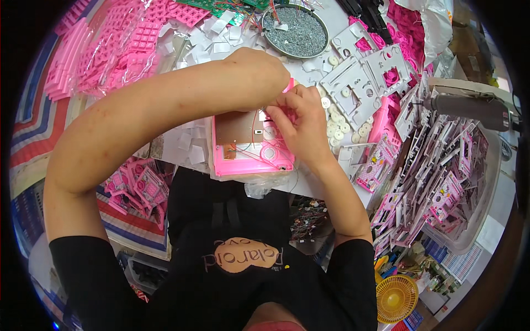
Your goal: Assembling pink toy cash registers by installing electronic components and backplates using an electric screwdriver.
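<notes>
An open pink plastic housing (243, 168) lies on the table in front of me, on a clear plastic layer. Inside it are a brown board (236, 129), thin coloured wires and a white disc (269, 133). My left arm reaches across the housing's far side. The left hand (264, 70) is bent down at the wrist, so its fingers are hidden. My right hand (301, 124) is at the housing's right side, fingers curled and pressed together close to the left hand. What they pinch, if anything, is hidden.
A round tray of screws (298, 54) stands at the back, beside white paper pieces (207, 41). White plastic panels (348, 83) and white discs (337, 129) lie right. Bagged pink parts (110, 49) are far left. A bin of printed panels (436, 182) and a dark cylindrical tool (469, 110) are right.
</notes>
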Demonstrator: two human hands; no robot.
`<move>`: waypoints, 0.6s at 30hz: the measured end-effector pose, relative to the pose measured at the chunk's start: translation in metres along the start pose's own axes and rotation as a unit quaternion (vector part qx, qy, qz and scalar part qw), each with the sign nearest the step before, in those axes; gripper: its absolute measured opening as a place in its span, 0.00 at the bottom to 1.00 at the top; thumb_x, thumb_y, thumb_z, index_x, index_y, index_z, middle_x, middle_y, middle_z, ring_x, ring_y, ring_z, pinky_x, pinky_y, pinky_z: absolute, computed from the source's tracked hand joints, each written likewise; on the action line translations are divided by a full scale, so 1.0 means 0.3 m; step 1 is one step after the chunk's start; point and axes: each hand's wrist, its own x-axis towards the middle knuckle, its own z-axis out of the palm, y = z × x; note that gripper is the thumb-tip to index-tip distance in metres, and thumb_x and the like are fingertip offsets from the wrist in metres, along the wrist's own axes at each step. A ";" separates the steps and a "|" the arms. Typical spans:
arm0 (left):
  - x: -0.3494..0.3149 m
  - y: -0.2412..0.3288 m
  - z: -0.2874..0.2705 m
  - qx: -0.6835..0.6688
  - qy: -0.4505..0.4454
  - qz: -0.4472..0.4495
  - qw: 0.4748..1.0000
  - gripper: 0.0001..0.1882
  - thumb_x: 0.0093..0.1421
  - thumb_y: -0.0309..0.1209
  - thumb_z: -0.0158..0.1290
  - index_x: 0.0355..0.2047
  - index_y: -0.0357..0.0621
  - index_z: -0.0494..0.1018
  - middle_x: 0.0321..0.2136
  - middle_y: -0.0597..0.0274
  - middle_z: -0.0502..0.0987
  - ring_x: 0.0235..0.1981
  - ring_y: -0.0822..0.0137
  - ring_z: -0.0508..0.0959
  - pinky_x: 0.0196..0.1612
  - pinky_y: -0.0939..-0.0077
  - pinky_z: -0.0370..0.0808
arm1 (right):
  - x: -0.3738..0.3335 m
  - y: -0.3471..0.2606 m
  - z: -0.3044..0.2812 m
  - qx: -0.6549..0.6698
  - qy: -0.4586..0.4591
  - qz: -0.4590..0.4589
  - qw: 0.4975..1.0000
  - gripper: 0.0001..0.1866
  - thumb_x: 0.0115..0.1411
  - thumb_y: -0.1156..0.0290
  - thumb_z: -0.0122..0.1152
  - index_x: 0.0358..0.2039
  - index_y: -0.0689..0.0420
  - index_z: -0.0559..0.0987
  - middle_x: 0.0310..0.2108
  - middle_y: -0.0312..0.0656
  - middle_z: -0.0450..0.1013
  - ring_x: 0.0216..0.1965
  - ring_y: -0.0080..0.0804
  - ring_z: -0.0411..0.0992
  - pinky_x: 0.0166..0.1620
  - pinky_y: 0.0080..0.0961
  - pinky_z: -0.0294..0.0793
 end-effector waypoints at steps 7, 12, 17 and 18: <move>0.002 -0.032 0.050 0.025 0.017 0.050 0.998 0.06 0.47 0.26 0.61 0.25 0.36 0.81 0.27 0.45 0.82 0.33 0.49 0.84 0.35 0.59 0.82 | 0.011 -0.031 -0.048 -0.149 -0.053 -0.178 0.971 0.09 0.50 0.77 0.69 0.34 0.58 0.84 0.31 0.40 0.74 0.36 0.40 0.70 0.37 0.35 0.72; 0.003 -0.028 0.031 0.037 -0.002 0.059 0.998 0.06 0.48 0.27 0.60 0.26 0.37 0.81 0.27 0.46 0.82 0.32 0.49 0.84 0.35 0.59 0.82 | -0.012 -0.015 -0.071 -0.171 -0.097 -0.217 0.956 0.13 0.49 0.77 0.69 0.38 0.59 0.85 0.36 0.40 0.77 0.41 0.40 0.74 0.42 0.34 0.77; -0.013 -0.067 0.075 -0.029 0.045 0.047 0.997 0.06 0.51 0.29 0.59 0.26 0.38 0.79 0.25 0.45 0.79 0.32 0.46 0.82 0.36 0.55 0.79 | 0.001 -0.006 -0.075 -0.118 -0.077 -0.218 0.966 0.11 0.50 0.74 0.69 0.37 0.58 0.85 0.35 0.39 0.76 0.40 0.40 0.73 0.42 0.35 0.76; -0.020 -0.074 0.080 -0.069 0.056 0.053 0.995 0.06 0.51 0.29 0.58 0.26 0.39 0.79 0.26 0.45 0.79 0.32 0.46 0.81 0.37 0.55 0.78 | -0.001 -0.002 -0.073 -0.108 -0.062 -0.221 0.967 0.10 0.51 0.73 0.68 0.36 0.57 0.85 0.34 0.38 0.75 0.40 0.39 0.72 0.42 0.35 0.75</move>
